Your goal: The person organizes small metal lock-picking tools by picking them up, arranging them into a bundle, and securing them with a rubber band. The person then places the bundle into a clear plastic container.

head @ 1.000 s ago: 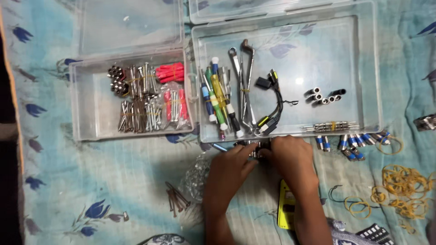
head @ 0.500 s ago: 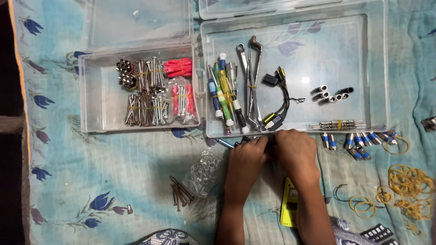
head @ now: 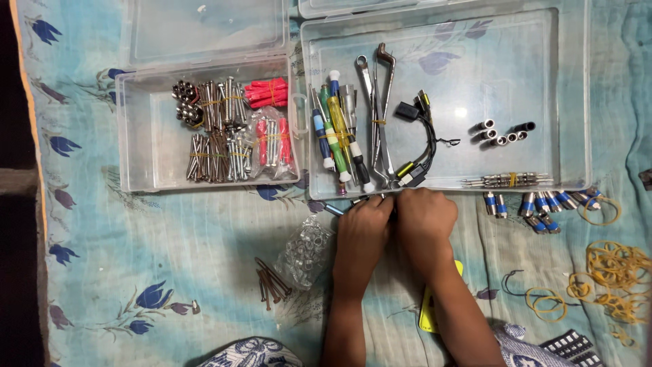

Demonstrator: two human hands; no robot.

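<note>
Just below the near wall of the big clear box (head: 574, 102), my left hand (head: 363, 231) and right hand (head: 424, 221) press together, fingers curled tight on a small bundle of metal bits (head: 370, 201), I think. I should grip evenly so none slip. Farther off, screwdrivers (head: 333, 136) lie inside the box.

From my feed: two glossy clear-plastic boxes, small (head: 139, 136) at ten o'clock, large (head: 543, 81) at one, hold shiny metal screws (head: 214, 146) and spanners (head: 373, 115). Beneath them lies soft, matt printed cloth (head: 136, 238); dull rubber bands (head: 614, 272) at four o'clock.
</note>
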